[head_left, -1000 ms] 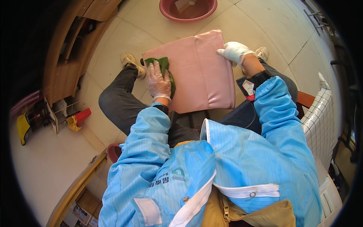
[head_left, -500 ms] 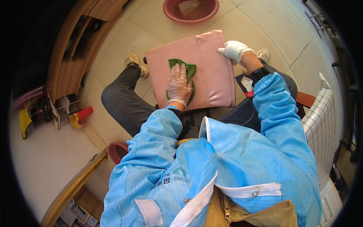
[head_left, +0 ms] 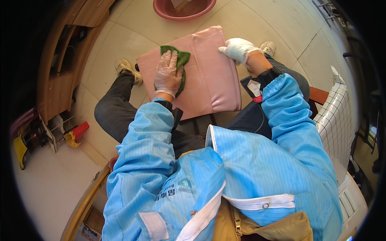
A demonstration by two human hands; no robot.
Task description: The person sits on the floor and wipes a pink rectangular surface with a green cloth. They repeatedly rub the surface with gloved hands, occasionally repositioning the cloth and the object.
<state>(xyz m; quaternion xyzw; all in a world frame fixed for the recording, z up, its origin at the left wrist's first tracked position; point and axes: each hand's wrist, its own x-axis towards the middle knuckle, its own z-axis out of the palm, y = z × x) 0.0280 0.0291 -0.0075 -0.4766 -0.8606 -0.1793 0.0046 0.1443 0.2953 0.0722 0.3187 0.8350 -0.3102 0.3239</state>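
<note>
A pink padded seat (head_left: pixel 209 76), smooth and seamed, lies between my knees with dark legs partly showing beneath it. My left hand (head_left: pixel 167 76), in a clear plastic glove, presses flat on a green cloth (head_left: pixel 183 59) over the left part of the seat, fingers stretched out. At the seat's far right edge my right hand (head_left: pixel 238 50), in a whitish glove, grips the edge with its thumb on top; its other fingers are partly hidden.
Beyond the seat a red-brown basin (head_left: pixel 185 17) stands on the tiled floor. Wooden cabinets (head_left: pixel 68 60) line the left, with a red and yellow object (head_left: pixel 77 134) nearby. A white wire-grid panel (head_left: pixel 333 112) is at the right. A device with a cable (head_left: pixel 252 89) lies by my right wrist.
My left hand and the green cloth have slid toward the far left part of the seat. The right hand keeps its hold on the edge. The whole view has shifted slightly.
</note>
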